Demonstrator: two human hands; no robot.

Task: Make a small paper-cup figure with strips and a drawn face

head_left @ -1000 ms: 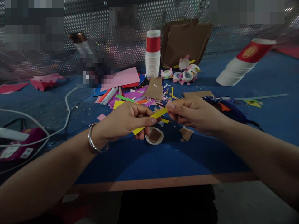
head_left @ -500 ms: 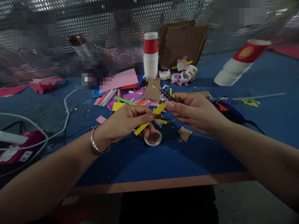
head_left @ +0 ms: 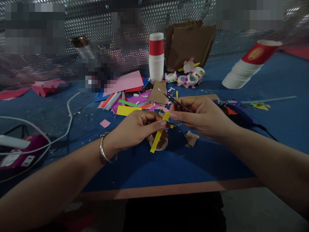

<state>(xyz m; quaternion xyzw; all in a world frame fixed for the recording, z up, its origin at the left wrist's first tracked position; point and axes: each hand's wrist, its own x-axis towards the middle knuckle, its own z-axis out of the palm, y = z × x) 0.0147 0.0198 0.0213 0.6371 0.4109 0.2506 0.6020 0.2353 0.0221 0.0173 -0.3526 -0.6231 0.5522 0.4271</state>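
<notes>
Between thumb and fingers, my left hand (head_left: 140,129) pinches a narrow yellow paper strip (head_left: 158,138). The strip slants from lower left to upper right, its top end close to my right fingertips. My right hand (head_left: 201,116) is closed around a pair of scissors (head_left: 177,102), whose dark points stick out up and to the left; the handles are mostly hidden in the palm. Under the strip lies a small white round paper piece (head_left: 165,146) with brown cardboard in it, partly covered. A torn cardboard scrap (head_left: 191,138) rests to its right.
Coloured paper and scraps (head_left: 127,82) spread behind my hands. Paper cup stacks stand at the back centre (head_left: 156,64) and lean at right (head_left: 243,71). Small paper-cup animals (head_left: 190,77) sit before cardboard (head_left: 190,48). A blue glue gun (head_left: 241,117) lies right; a corded purple power strip (head_left: 26,151) left.
My left hand has shifted slightly right and turned the yellow strip steeper, so its lower end now crosses the white round piece. My right hand still holds the scissors in nearly the same place.
</notes>
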